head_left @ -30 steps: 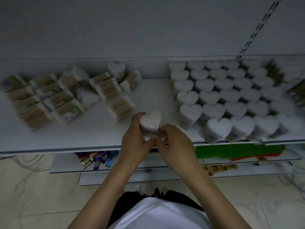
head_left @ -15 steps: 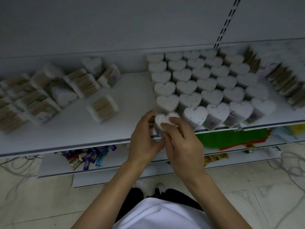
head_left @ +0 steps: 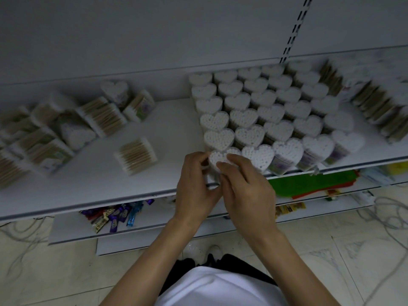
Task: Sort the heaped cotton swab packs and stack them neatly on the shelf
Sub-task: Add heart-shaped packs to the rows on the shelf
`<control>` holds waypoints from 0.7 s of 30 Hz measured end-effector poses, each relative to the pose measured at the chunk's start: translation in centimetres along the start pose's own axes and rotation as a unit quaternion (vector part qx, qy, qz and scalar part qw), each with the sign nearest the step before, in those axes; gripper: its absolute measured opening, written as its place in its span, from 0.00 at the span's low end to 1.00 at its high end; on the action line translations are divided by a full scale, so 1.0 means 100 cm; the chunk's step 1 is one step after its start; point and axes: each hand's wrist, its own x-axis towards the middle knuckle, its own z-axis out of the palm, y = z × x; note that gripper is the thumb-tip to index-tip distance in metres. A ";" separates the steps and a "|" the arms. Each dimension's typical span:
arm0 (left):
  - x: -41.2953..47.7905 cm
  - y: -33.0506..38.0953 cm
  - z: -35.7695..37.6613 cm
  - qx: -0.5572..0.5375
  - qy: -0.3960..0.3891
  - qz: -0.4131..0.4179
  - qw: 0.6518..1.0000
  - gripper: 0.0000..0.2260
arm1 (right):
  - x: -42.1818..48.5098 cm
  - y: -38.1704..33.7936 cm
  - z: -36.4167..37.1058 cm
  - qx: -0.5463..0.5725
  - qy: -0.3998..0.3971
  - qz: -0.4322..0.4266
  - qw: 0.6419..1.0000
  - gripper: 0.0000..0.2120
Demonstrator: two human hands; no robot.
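White shelf point(head_left: 172, 129) carries rows of heart-shaped swab packs point(head_left: 271, 111). At its front edge, 6 o'clock of the leftmost row, one heart pack point(head_left: 217, 156) is gripped: left hand point(head_left: 194, 184) curled round its 9 o'clock side, right hand point(head_left: 247, 191) pinching its 3 o'clock side. Heaped flat packs point(head_left: 44, 138) lie toward 9 o'clock. Labels point(head_left: 278, 166) blur beyond reading

No text can be read. The purple-and-green labels on the swab packs point(head_left: 278, 165) are blurred, and the print on the wrappers point(head_left: 112, 215) on the lower shelf point(head_left: 70, 230) is too small.
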 end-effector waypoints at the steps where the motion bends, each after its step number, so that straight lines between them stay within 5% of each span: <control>1: 0.000 0.000 0.000 -0.001 -0.001 0.002 1.000 0.30 | 0.000 0.000 -0.001 -0.001 -0.001 0.000 1.000 0.13; 7: 0.000 0.004 -0.005 0.032 -0.001 0.001 0.999 0.34 | -0.001 -0.002 -0.005 0.018 0.015 -0.002 1.000 0.19; 12: 0.003 -0.009 -0.029 0.155 0.007 0.118 0.981 0.37 | 0.002 -0.006 -0.013 0.036 0.055 -0.010 0.998 0.18; 15: 0.009 -0.019 -0.054 0.238 0.022 0.165 0.957 0.29 | 0.010 -0.014 -0.012 0.047 0.058 -0.028 0.997 0.15; 19: 0.030 -0.030 -0.087 0.373 0.076 0.069 0.922 0.31 | 0.026 -0.037 -0.001 0.124 0.017 -0.068 0.990 0.12; 21: 0.038 -0.037 -0.101 0.407 0.041 0.012 0.913 0.36 | 0.032 -0.051 0.010 0.166 -0.024 -0.070 0.983 0.12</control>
